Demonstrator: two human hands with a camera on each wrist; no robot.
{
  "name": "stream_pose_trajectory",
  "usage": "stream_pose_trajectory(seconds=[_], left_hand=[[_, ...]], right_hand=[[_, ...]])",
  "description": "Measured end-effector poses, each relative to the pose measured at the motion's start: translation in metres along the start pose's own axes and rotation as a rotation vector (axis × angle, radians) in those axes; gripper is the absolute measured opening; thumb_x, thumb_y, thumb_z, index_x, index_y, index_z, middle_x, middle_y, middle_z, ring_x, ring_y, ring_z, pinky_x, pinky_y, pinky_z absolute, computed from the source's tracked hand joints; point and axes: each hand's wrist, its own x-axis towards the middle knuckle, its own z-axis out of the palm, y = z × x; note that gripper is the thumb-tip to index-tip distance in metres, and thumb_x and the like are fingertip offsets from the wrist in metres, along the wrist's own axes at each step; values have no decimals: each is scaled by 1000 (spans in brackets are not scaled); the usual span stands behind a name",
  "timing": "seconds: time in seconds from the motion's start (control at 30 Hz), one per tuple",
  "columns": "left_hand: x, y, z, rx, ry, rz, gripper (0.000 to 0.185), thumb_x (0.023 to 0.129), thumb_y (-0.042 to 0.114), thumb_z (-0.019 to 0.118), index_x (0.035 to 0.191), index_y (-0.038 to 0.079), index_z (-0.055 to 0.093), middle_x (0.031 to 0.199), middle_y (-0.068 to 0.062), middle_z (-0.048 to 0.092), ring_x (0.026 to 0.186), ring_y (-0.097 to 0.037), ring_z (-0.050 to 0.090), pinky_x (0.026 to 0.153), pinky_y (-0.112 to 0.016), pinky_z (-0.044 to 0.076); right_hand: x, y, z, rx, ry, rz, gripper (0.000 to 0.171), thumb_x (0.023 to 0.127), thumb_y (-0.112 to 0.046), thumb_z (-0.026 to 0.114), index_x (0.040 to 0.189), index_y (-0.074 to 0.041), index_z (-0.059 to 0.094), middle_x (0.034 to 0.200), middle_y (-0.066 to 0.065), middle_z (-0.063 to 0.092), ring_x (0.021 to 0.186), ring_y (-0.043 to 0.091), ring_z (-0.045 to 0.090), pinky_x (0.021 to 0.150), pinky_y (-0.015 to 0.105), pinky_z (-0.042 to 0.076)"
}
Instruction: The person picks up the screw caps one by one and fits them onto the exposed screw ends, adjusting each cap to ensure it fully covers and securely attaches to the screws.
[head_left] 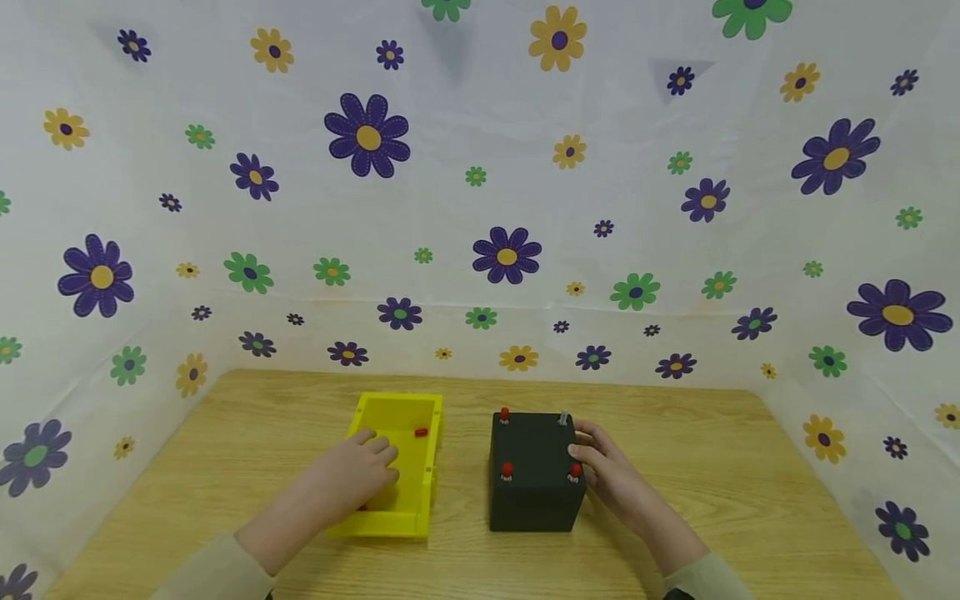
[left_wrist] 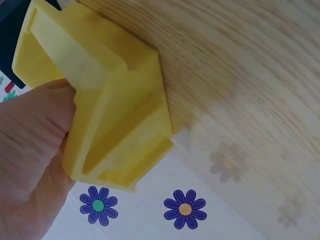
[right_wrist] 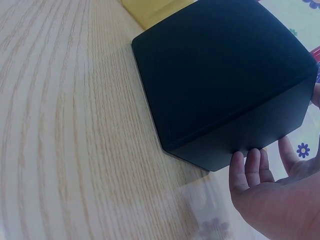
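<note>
Yellow plastic marks the open tray (head_left: 397, 467), which sits on the wooden table (head_left: 712, 467) just left of the black box (head_left: 534, 475), the landmark here. In the head view the left hand (head_left: 360, 475) lies inside the tray with fingers bent over its floor, seemingly feeling for a part; whether it has pinched anything I cannot tell. A small red peg (head_left: 421, 432) lies at the tray's far end. The right hand (head_left: 603, 467) presses the box's right side, probably steadying it; red pegs (head_left: 507, 471) stand in its top.

The left wrist view shows the tray's outer wall, the palm against it. The right wrist view shows relaxed, straight fingers (right_wrist: 250, 167) touching the box's lower edge, gripping nothing.
</note>
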Motion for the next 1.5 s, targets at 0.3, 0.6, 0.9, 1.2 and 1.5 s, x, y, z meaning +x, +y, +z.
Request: stream_pose_trajectory(seconds=[0.3, 0.6, 0.9, 1.2, 1.5], left_hand=[[-1, 1, 0, 43, -12, 19, 21, 87, 18, 87, 105, 27, 82, 116, 2, 75, 109, -18, 67, 109, -39, 56], [-4, 1, 0, 62, 27, 60, 9, 88, 22, 87, 93, 26, 81, 99, 5, 70, 88, -15, 55, 91, -30, 54], [-2, 3, -3, 112, 27, 69, 7, 88, 24, 87, 89, 20, 81, 98, 7, 72, 86, -14, 56, 87, -28, 53], [0, 3, -1, 85, -17, 51, 7, 88, 23, 87, 93, 20, 82, 102, 7, 74, 90, -14, 61, 92, -30, 55], [4, 3, 1, 91, -63, 22, 14, 88, 26, 87, 100, 20, 82, 111, 6, 76, 101, -15, 66, 99, -31, 55]], right_hand=[[1, 0, 1, 5, 4, 0, 62, 108, -24, 52, 162, -7, 26, 166, 22, 31, 125, 11, 57, 112, 29, 46], [2, 1, 1, 12, -6, -9, 60, 109, -24, 53, 160, -6, 27, 165, 23, 32, 122, 10, 58, 105, 22, 48], [2, 1, 2, 5, 3, -4, 58, 109, -24, 53, 159, -6, 29, 162, 22, 35, 123, 11, 58, 104, 21, 49], [2, 0, 2, 17, 11, -1, 60, 108, -23, 53, 160, -7, 29, 165, 21, 33, 124, 11, 56, 105, 22, 48], [1, -1, 2, 14, 12, 7, 61, 108, -23, 53, 161, -6, 28, 166, 23, 33, 122, 10, 57, 103, 21, 48]])
